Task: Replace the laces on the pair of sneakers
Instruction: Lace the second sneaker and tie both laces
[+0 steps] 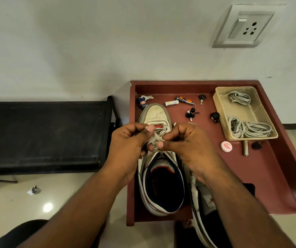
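Observation:
A white sneaker (157, 113) with a navy lining and red tongue stands on the maroon table (261, 167), toe pointing away from me. Its grey lace (157, 136) crosses the upper eyelets. My left hand (127, 145) grips one strand of the lace over the tongue. My right hand (188, 142) pinches the other strand between thumb and fingers, close against the left hand. The second sneaker (202, 204) lies to the right, mostly hidden under my right forearm.
A clear plastic tray (220, 111) at the table's right holds bundles of grey laces (247, 128). Keys, small figurines, a battery (170, 103), a round tin (226, 146) and a metal cylinder (245, 147) lie scattered on the table. A black bench (41, 135) stands to the left.

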`<action>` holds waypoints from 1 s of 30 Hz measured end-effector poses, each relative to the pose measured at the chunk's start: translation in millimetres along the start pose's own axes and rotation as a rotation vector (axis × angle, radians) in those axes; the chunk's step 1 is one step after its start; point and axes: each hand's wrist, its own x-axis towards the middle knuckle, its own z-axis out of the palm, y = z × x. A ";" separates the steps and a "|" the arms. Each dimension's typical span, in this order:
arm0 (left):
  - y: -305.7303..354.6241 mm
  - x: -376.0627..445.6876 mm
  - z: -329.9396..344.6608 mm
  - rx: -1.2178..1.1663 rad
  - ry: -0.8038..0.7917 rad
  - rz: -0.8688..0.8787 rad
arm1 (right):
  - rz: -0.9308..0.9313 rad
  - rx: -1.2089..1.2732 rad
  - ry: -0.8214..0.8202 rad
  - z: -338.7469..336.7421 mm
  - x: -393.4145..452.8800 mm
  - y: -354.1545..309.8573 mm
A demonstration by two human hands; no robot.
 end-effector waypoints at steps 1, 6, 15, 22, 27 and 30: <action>0.1 0.4 2.2 -0.061 0.018 -0.067 | -0.109 -0.174 0.023 0.7 -0.4 0.9; 3.0 -0.3 4.7 -0.203 0.053 -0.245 | -0.778 -0.860 -0.040 3.4 1.5 9.6; 5.5 -3.5 -5.4 0.060 -0.291 0.246 | 0.012 0.139 -0.361 -24.2 -0.8 -8.1; 0.4 5.5 -17.3 0.659 -0.347 0.553 | 0.164 0.401 -0.214 -17.8 1.5 -2.4; 9.7 13.2 -31.2 0.719 -0.427 0.388 | 0.214 0.206 -0.073 -20.0 3.4 -2.7; 20.3 18.8 -52.5 0.885 -0.555 0.115 | 0.209 -0.031 0.092 -30.4 2.9 -1.0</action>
